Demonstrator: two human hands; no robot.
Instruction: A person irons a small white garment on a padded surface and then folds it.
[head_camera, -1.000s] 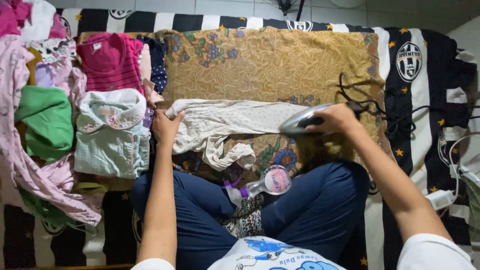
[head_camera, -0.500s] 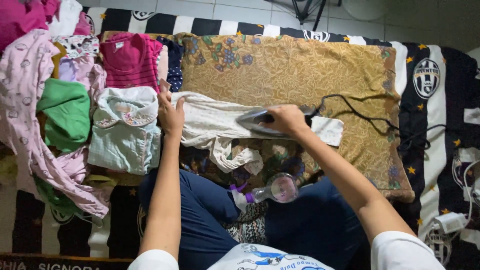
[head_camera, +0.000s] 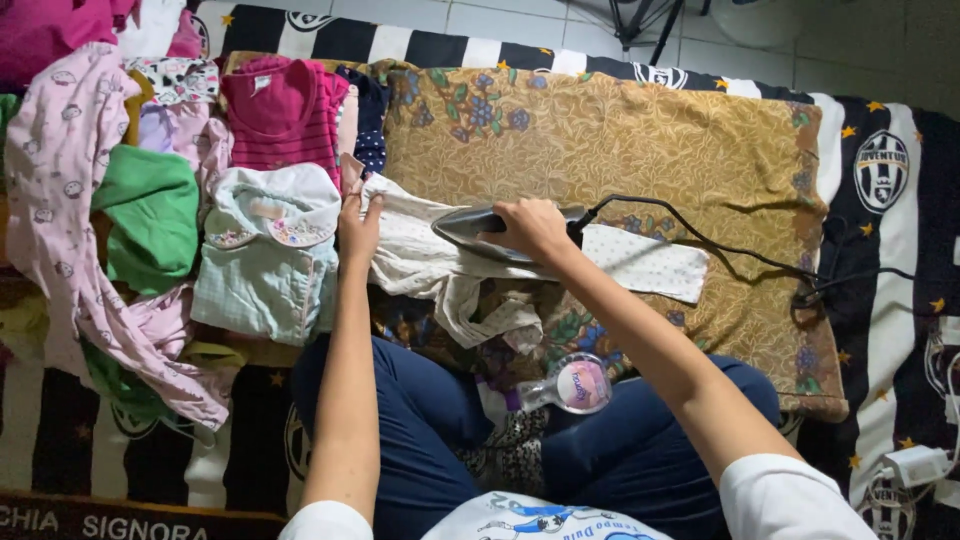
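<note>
Setting: a tiled floor covered by a black and white striped blanket (head_camera: 880, 300), with a golden floral cloth (head_camera: 650, 130) spread on top as an ironing pad.
Right hand: the right hand (head_camera: 530, 228) is closed around the handle of a grey iron (head_camera: 480, 228), pressing it flat.
Garment: a cream dotted garment (head_camera: 640, 265) lies under the iron, stretched out to the right of the grip, with bunched folds just below it.
Left hand: the left hand (head_camera: 358, 228), just left of the iron, lies flat with fingers together, pinning the garment's left end; it grasps nothing.
Cord: a black cord (head_camera: 740, 255) runs from the iron's rear to the right, away from the grip.
Near the knees: a clear spray bottle (head_camera: 565, 385) lies below the grip, against dark blue trousers.
Left side: beyond the left hand sits a folded pale green shirt (head_camera: 265, 270), a magenta striped top (head_camera: 280, 115), a green piece (head_camera: 150, 215) and a pink patterned garment (head_camera: 60, 180).
</note>
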